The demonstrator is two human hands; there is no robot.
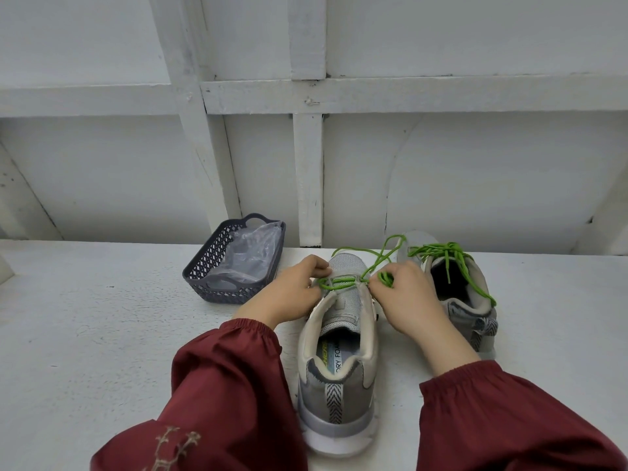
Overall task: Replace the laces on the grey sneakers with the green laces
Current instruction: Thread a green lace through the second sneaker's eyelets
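Note:
A grey sneaker (339, 362) stands in front of me, heel toward me, with a green lace (341, 283) threaded across its lowest eyelets. My left hand (292, 294) pinches the lace at the shoe's left side. My right hand (407, 297) pinches the lace at the right side, with a loop of it bunched in the fingers and loose ends trailing over the toe. A second grey sneaker (465, 300) stands to the right, with a green lace (448, 256) lying loosely over its opening.
A dark grey plastic basket (204, 266) holding a clear plastic bag (251, 253) sits at the back left of the white table (102, 334). A white panelled wall (441, 181) rises right behind the shoes.

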